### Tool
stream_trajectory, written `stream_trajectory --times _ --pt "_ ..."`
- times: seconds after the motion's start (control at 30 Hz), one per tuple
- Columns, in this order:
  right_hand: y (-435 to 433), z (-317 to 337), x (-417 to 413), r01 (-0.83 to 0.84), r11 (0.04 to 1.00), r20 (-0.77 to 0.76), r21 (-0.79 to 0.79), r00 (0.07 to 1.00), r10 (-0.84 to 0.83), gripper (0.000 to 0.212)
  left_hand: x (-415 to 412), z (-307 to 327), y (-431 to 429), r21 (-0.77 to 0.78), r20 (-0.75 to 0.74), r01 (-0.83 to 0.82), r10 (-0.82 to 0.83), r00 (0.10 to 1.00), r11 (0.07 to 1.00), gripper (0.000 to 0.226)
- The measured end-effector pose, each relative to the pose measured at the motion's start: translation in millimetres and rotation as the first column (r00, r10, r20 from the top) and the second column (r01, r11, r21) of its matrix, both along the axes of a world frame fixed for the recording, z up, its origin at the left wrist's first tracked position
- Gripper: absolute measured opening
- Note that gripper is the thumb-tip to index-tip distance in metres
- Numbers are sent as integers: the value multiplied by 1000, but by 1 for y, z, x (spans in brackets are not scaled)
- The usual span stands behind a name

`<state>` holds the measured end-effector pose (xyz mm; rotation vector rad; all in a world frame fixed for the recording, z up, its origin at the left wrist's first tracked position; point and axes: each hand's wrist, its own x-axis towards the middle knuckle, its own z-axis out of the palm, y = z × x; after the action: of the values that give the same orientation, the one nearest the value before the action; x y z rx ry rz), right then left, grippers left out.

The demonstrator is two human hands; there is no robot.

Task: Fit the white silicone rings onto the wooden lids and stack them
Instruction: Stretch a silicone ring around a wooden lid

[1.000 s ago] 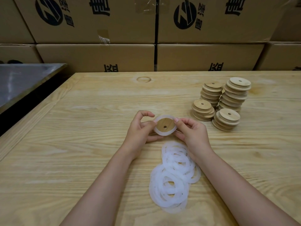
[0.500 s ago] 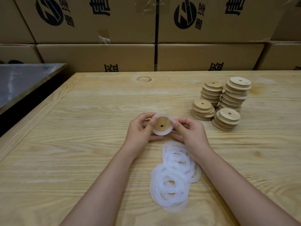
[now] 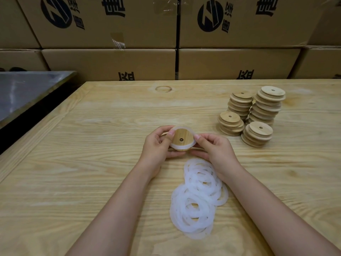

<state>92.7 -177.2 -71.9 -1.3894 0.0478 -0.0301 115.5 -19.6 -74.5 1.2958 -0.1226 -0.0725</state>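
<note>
Wooden lid (image 3: 180,136) sits mid-frame, pinched between our left hand (image 3: 158,146) and right hand (image 3: 215,150), whose fingers curl round its rim. Its flat face with the small hole tilts up toward us; being round, it has no long axis. A white silicone ring (image 3: 181,147) wraps its edge. Loose rings (image 3: 197,200) lie lower down on the pale wood table (image 3: 92,163), lid stacks (image 3: 258,115) stand at right, and cardboard boxes (image 3: 110,63) fill the top.

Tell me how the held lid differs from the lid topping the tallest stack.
The held lid wears a white ring and tilts between the left hand and right hand; the stack's top lid is bare wood, flat, untouched. Both are round with a centre hole.
</note>
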Motion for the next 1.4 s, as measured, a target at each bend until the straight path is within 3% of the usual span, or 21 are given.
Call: stream_trajectory --times 0.23,0.43,0.7,0.87,1.03,1.4 --pt "2 -1 0 11 999 -7 -50 1000 -11 12 1 0 1 -9 -19 -19 19 1000 1000 12" --pt "1 1 1 -37 999 -57 9 998 37 12 1 1 0 -7 -35 -70 69 997 998 20" --pt "0 2 1 -43 993 -64 -110 997 37 10 2 1 2 16 -52 -53 54 997 998 31" --pt "5 -1 -1 27 992 -44 -122 999 -33 11 2 1 1 19 -53 -47 48 997 999 31" --pt "8 -4 -4 21 971 -36 -238 999 -31 17 1 0 -1 53 -18 -64 65 998 997 25" --pt "8 -3 -4 48 972 -15 -231 998 -53 21 -1 2 -2 30 -11 -17 18 1000 999 24"
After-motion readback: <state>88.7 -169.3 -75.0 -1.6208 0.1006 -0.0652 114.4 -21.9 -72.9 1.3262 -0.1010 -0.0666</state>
